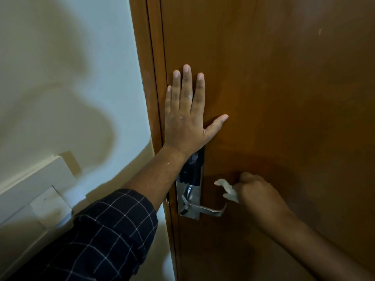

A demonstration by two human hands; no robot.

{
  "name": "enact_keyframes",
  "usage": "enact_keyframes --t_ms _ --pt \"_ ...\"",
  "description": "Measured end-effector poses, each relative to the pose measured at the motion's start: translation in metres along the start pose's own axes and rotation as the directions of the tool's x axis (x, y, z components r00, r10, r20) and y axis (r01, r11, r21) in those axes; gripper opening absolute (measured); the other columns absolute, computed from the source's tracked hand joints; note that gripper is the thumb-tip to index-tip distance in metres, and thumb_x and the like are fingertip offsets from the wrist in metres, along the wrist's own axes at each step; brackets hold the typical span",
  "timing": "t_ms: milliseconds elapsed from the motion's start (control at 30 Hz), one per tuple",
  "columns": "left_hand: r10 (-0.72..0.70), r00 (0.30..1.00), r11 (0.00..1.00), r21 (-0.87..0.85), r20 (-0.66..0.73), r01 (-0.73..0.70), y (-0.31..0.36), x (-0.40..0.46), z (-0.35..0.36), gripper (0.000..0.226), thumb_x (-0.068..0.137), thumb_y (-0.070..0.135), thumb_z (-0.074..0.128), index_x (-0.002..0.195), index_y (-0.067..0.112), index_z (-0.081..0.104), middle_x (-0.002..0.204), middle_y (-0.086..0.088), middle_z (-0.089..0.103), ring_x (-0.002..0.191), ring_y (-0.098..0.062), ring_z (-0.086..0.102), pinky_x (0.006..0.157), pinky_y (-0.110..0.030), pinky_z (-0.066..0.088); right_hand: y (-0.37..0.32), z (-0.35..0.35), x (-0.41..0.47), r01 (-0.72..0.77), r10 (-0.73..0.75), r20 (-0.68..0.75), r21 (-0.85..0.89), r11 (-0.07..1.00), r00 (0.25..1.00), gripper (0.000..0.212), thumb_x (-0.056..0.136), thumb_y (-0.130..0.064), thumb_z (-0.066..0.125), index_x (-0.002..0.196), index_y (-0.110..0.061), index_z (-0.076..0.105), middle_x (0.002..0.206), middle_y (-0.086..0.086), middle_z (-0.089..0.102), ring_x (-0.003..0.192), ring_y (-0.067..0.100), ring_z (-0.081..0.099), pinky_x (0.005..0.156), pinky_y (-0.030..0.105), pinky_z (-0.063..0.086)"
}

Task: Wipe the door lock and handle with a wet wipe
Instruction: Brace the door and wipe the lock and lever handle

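Observation:
A brown wooden door fills the right of the head view. On its left edge sits a door lock with a black panel over a silver plate. A silver lever handle points right from the plate. My left hand lies flat on the door just above the lock, fingers spread, and its wrist covers the top of the black panel. My right hand is closed on a crumpled white wet wipe, which hangs a little above the free end of the handle, not touching it.
The brown door frame runs down left of the lock. A pale wall lies further left, with a white wall-mounted box low on it.

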State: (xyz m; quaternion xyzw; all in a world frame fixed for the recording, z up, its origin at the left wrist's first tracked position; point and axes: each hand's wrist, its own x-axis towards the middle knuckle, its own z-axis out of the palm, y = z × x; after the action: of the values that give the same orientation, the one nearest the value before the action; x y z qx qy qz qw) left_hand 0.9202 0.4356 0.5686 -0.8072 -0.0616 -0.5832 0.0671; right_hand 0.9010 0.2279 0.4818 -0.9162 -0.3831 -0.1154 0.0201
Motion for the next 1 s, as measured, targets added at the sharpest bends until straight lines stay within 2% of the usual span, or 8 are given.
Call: enact_keyframes --t_ms 67,133,267,400,567,700,867,1000 --pt "-0.004 1.000 1.000 -0.001 -0.013 0.004 0.000 0.000 0.001 0.093 0.088 0.074 0.041 0.153 0.010 0.026 0.160 -0.023 0.029 0.150 -0.040 0.022 0.123 -0.048 0.009 0.007 -0.012 -0.001 -0.082 0.097 -0.123 0.122 0.989 0.988 0.010 0.085 -0.011 0.063 0.092 -0.014 0.071 0.089 0.007 0.060 0.077 0.025 0.051 0.065 0.040 0.050" --pt "-0.003 1.000 1.000 -0.003 -0.013 0.003 0.000 0.000 0.002 0.093 0.088 0.074 0.041 0.153 0.010 0.025 0.160 -0.023 0.029 0.150 -0.040 0.021 0.123 -0.048 0.008 0.003 -0.019 -0.001 -0.116 0.160 -0.138 0.284 0.952 0.978 0.010 0.087 -0.010 0.059 0.086 -0.011 0.070 0.083 0.007 0.059 0.073 0.023 0.052 0.063 0.039 0.050" --pt "0.001 1.000 1.000 -0.008 0.000 -0.001 0.001 0.000 0.000 0.093 0.089 0.074 0.041 0.153 0.009 0.024 0.160 -0.023 0.028 0.150 -0.040 0.021 0.123 -0.049 0.010 -0.046 0.001 0.003 -0.123 0.093 0.111 0.317 0.940 0.990 0.010 0.091 -0.021 0.057 0.095 -0.016 0.065 0.094 0.003 0.062 0.089 0.020 0.057 0.078 0.034 0.053" --pt "0.001 1.000 1.000 0.004 0.013 -0.001 0.000 -0.001 -0.001 0.093 0.088 0.074 0.042 0.153 0.008 0.026 0.160 -0.024 0.027 0.150 -0.040 0.021 0.123 -0.050 0.012 -0.094 0.024 0.030 -0.145 0.098 0.153 0.340 0.929 0.983 0.020 0.096 -0.026 0.050 0.104 -0.013 0.063 0.102 0.009 0.066 0.097 0.026 0.058 0.085 0.044 0.053" --pt "0.007 1.000 1.000 -0.010 0.014 -0.007 -0.002 -0.001 0.002 0.094 0.088 0.074 0.043 0.153 0.009 0.025 0.160 -0.023 0.027 0.150 -0.040 0.021 0.123 -0.051 0.014 -0.119 0.032 0.047 -0.100 0.094 0.085 0.068 0.993 0.992 0.023 0.096 -0.024 0.050 0.099 -0.005 0.063 0.101 0.016 0.066 0.095 0.031 0.056 0.082 0.042 0.050" --pt "0.015 1.000 1.000 -0.022 0.020 -0.014 -0.003 -0.003 0.002 0.094 0.089 0.074 0.043 0.153 0.009 0.024 0.160 -0.024 0.027 0.150 -0.040 0.020 0.123 -0.050 0.012 -0.118 0.037 0.032 0.134 -0.116 0.094 -0.212 0.968 0.989 0.021 0.093 -0.015 0.053 0.102 0.003 0.059 0.104 0.024 0.061 0.093 0.037 0.053 0.079 0.046 0.048" --pt "0.020 0.998 0.999 -0.041 0.053 -0.018 -0.004 -0.003 -0.001 0.093 0.090 0.074 0.041 0.154 0.010 0.021 0.162 -0.023 0.025 0.151 -0.040 0.019 0.123 -0.051 0.012 -0.038 0.032 -0.003 0.370 -0.355 0.105 -0.275 0.887 0.929 0.033 0.091 -0.015 0.055 0.122 -0.004 0.052 0.118 0.021 0.055 0.101 0.035 0.048 0.082 0.047 0.047" --pt "0.015 0.992 1.000 -0.023 0.123 -0.012 -0.003 -0.003 -0.008 0.093 0.090 0.075 0.038 0.155 0.010 0.019 0.163 -0.022 0.022 0.152 -0.039 0.017 0.123 -0.050 0.012 -0.015 0.018 -0.010 0.469 -0.459 0.112 -0.333 0.818 0.881 0.038 0.089 -0.014 0.061 0.125 -0.003 0.051 0.125 0.022 0.047 0.105 0.037 0.045 0.081 0.049 0.048"
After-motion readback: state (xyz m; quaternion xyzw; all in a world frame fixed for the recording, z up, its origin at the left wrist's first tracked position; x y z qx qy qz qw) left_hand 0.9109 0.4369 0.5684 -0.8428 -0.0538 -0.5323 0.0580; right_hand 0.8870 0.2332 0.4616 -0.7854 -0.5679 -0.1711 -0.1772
